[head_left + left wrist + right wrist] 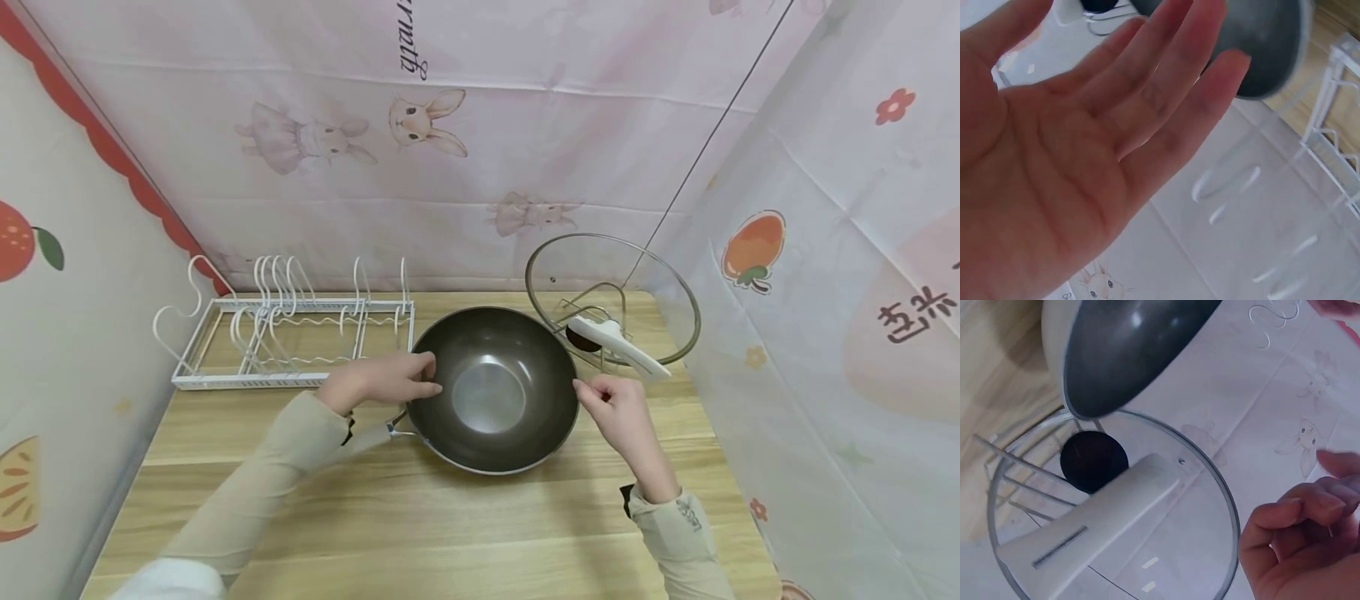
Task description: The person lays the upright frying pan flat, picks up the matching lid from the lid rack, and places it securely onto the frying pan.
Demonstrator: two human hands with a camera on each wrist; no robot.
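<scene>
A dark wok [487,392] with a pale handle [367,439] rests on the wooden table. My left hand [393,379] is over the wok's left rim; in the left wrist view its fingers are relaxed and nearly straight, with nothing in the palm. The wok handle points out to the left, partly below my left wrist. At the right rim hovers my right hand [618,412]. Its fingers [1272,515] are loosely curled in the right wrist view, apart from the wok and holding nothing.
A glass lid [693,308] with a white handle [618,342] stands tilted in a wire stand [600,292] at the back right. To the back left is a white wire rack [255,381] with several upright loops. Printed cloth walls surround the wooden table [450,533].
</scene>
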